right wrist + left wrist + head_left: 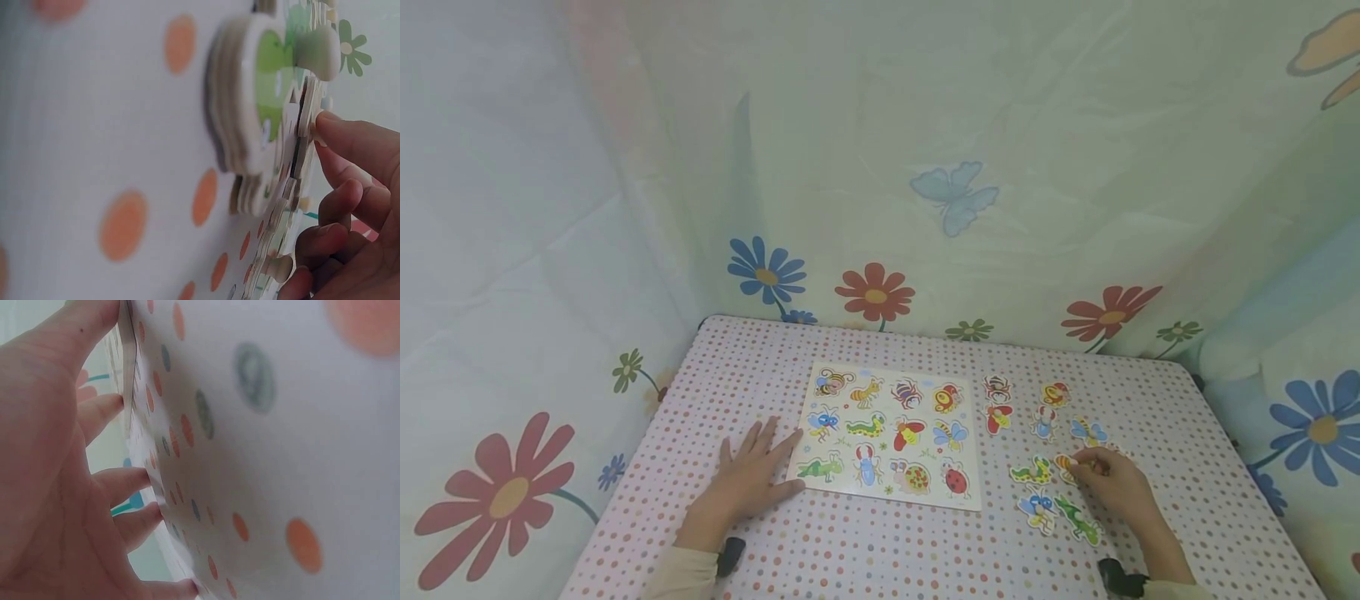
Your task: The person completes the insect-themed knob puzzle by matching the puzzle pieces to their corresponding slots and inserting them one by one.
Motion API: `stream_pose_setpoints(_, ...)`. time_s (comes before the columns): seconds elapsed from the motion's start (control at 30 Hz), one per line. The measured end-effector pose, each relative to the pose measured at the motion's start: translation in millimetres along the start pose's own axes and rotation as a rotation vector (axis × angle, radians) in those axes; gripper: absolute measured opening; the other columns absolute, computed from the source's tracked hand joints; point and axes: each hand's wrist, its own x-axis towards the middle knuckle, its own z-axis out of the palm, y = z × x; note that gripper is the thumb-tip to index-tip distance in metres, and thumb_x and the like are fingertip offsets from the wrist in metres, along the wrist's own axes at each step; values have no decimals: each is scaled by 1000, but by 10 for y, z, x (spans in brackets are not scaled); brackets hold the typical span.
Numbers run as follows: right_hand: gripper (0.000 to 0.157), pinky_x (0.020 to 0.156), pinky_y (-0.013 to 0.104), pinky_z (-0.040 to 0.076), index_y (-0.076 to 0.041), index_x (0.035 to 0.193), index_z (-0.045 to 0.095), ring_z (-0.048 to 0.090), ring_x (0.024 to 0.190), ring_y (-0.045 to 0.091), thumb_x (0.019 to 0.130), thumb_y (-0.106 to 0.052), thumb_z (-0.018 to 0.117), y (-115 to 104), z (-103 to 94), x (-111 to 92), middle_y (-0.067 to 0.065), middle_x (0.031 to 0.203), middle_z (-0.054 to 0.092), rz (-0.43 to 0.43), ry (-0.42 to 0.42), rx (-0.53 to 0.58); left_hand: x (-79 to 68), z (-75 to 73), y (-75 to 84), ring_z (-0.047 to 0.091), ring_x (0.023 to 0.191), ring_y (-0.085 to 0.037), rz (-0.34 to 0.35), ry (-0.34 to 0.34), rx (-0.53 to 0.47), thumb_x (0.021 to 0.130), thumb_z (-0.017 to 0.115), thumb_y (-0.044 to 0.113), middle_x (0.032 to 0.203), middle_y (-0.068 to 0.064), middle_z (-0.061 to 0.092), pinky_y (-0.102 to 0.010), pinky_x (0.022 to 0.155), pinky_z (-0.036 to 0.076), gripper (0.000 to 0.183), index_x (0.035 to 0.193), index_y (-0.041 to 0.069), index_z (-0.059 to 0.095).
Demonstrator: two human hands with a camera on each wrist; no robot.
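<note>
A white puzzle board [887,435] printed with cartoon insects lies in the middle of the dotted table. My left hand [751,475] rests flat beside it with fingers spread; the fingertips [106,406] touch the board's left edge [129,375]. To the board's right lie several loose insect pieces. My right hand [1093,471] has curled fingers and pinches an orange striped piece [1063,465], with the index fingertip [331,125] on the piece's edge [306,109]. A green pegged piece [269,81] lies just in front of that hand.
The tablecloth [880,542] is white with coloured dots. Loose pieces such as a red one [997,417], a blue one [1088,431] and a green one [1078,521] crowd the right side. Flower-printed sheets [925,208] hang close behind and on both sides.
</note>
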Motion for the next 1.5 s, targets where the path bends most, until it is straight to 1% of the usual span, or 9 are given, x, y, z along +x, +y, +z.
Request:
stream_pose_setpoints(0.3, 40, 53, 31, 36, 8, 116, 63, 44, 68, 21, 95, -26, 66, -45, -4, -22, 6, 78, 48, -9, 6, 3, -13, -11, 6, 12, 149, -43, 1, 2, -4, 89, 64, 62, 165, -15, 17, -77, 109, 3, 80, 157, 29, 36)
stream_pose_setpoints(0.43, 40, 52, 30, 37, 8, 116, 64, 44, 68, 20, 97, -27, 66, -137, -20, -39, 5, 78, 49, -56, 25, 3, -14, -28, 19, 11, 149, -43, -3, -8, -4, 90, 63, 62, 165, -15, 17, -76, 109, 2, 80, 157, 29, 35)
stream_pose_setpoints(0.57, 38, 52, 29, 36, 7, 115, 65, 43, 66, 19, 97, -26, 67, -244, -22, -50, 4, 76, 50, -134, 27, 24, -19, -39, 27, 11, 149, -42, -7, -12, -1, 90, 62, 62, 165, -15, 16, -76, 110, 2, 80, 157, 29, 35)
stream_pose_setpoints(0.7, 37, 50, 28, 35, 6, 115, 66, 42, 64, 18, 98, -26, 67, -340, 12, -16, 4, 75, 48, -186, 31, 33, -29, -45, 30, 11, 149, -43, -4, -3, -11, 90, 63, 61, 165, -16, 17, -76, 109, 2, 79, 157, 28, 36)
stream_pose_setpoints(0.8, 33, 51, 29, 36, 3, 113, 68, 44, 65, 18, 98, -26, 67, -418, 47, 32, 4, 78, 51, -223, 35, 44, -35, -47, 30, 11, 149, -42, -3, -1, -15, 90, 63, 61, 165, -16, 17, -76, 109, 2, 79, 157, 28, 36)
stream_pose_setpoints(0.97, 29, 50, 30, 38, 2, 110, 69, 45, 64, 18, 96, -23, 70, -607, 87, 98, 5, 78, 53, -285, 27, 97, -35, -53, 36, 11, 149, -43, 2, 5, -25, 90, 64, 60, 165, -15, 17, -76, 110, 2, 79, 157, 28, 36)
stream_pose_setpoints(1.2, 28, 46, 29, 39, 1, 111, 69, 43, 57, 14, 97, -22, 69, -882, 188, 158, 4, 81, 54, -369, -18, 130, -48, -26, 31, 9, 150, -43, 12, -18, -23, 91, 62, 59, 165, -16, 14, -77, 109, 1, 79, 158, 28, 34)
stream_pose_setpoints(1.37, 22, 51, 30, 37, 0, 107, 70, 42, 62, 17, 96, -19, 70, -1124, 244, 257, 5, 80, 53, -446, -23, 125, -12, -49, 21, 8, 150, -43, 25, -5, -4, 92, 61, 59, 165, -17, 13, -77, 109, 1, 78, 158, 28, 32)
stream_pose_setpoints(1.5, 17, 51, 29, 36, -2, 104, 71, 41, 62, 18, 94, -15, 72, -1310, 299, 305, 4, 79, 52, -480, -34, 134, -5, -57, 7, 6, 150, -42, 16, -20, 6, 93, 60, 59, 166, -16, 11, -77, 109, 0, 79, 159, 28, 31)
